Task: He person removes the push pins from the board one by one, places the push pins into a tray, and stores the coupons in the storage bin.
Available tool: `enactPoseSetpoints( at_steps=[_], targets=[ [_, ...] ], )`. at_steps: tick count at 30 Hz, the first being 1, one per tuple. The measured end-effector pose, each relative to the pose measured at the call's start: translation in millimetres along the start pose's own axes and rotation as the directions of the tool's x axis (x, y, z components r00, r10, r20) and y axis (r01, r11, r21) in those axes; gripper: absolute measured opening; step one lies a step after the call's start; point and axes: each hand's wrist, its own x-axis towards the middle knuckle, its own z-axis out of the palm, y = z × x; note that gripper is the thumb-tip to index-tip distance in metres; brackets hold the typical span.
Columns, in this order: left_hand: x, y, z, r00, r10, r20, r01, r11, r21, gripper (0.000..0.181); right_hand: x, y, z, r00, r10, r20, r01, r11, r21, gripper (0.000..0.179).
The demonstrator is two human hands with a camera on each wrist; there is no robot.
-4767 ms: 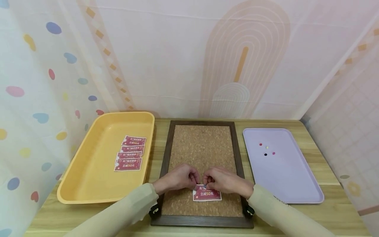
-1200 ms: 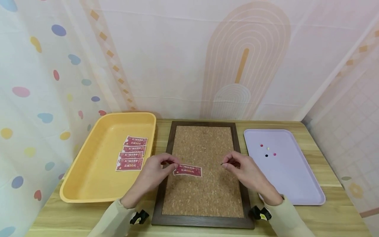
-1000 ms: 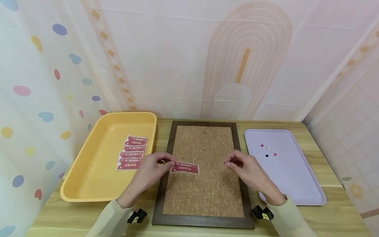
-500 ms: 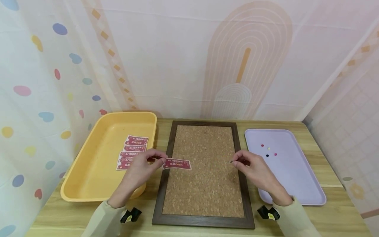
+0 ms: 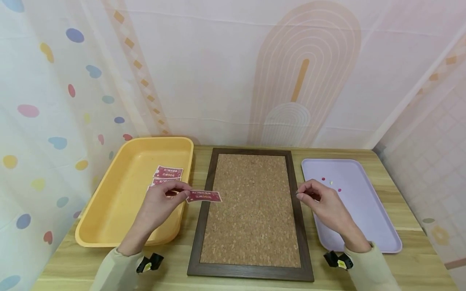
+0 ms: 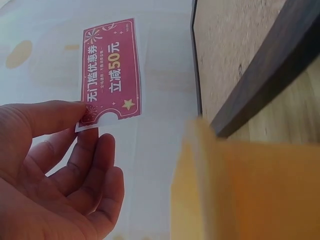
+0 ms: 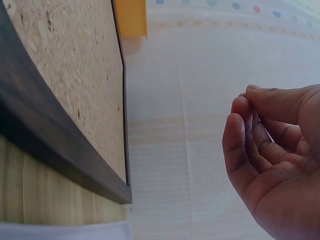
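Observation:
My left hand [image 5: 154, 208] pinches a red and white paper coupon [image 5: 206, 196] by its left end, between thumb and index finger. The coupon [image 6: 114, 70] is raised in the air, overlapping the cork board's left frame in the head view. Above the right frame of the cork board [image 5: 251, 226], my right hand [image 5: 331, 208] has thumb and fingertips together. A tiny dark tip of a thumbtack shows at those fingertips in the head view; in the right wrist view the fingers hide it. No coupon lies on the board.
To the left, a yellow tray [image 5: 105, 210] holds several overlapping coupons [image 5: 169, 172], partly behind my left hand. On the right, a lilac tray [image 5: 367, 222] bears small tacks, among them a red tack [image 5: 323, 178] and a pink tack [image 5: 339, 190].
Both hands were together at the coupon low on the board; they have parted. The left has carried the coupon up and left toward the yellow tray, the right has moved toward the lilac tray.

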Motion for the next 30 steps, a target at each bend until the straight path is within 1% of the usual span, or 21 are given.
enactPoseSetpoints(
  at_steps=[7,13,16,21,27,30],
  targets=[
    [-0.7,-8.3,-13.6,0.999,-0.003,-0.033,0.004,1.000,0.006,0.008,-1.7,7,-8,1.000,0.008,-0.017,-0.008,1.000,0.007,0.006],
    [-2.2,-13.0,-22.7,0.999,-0.014,-0.032,0.016,0.998,0.061,0.016,-3.0,11,-14,0.999,0.030,-0.031,-0.030,0.999,-0.020,0.005],
    [-1.4,-17.6,-27.1,0.999,-0.015,-0.032,0.017,0.997,0.072,0.014,-3.1,13,-17,0.999,0.030,-0.038,-0.031,0.999,-0.027,0.005],
    [0.8,-26.5,-34.7,1.000,-0.003,-0.017,0.004,0.998,0.065,0.009,-3.3,20,-21,0.999,0.017,-0.052,-0.019,0.999,-0.046,0.005],
    [2.4,-35.7,-43.5,1.000,0.015,0.007,-0.016,0.996,0.086,0.009,-4.4,27,-27,0.998,0.009,-0.061,-0.013,0.998,-0.056,0.004],
    [3.2,-41.9,-47.5,1.000,0.016,0.023,-0.017,0.997,0.080,0.010,-4.6,32,-30,0.998,0.016,-0.060,-0.020,0.998,-0.067,0.005]
  ],
)
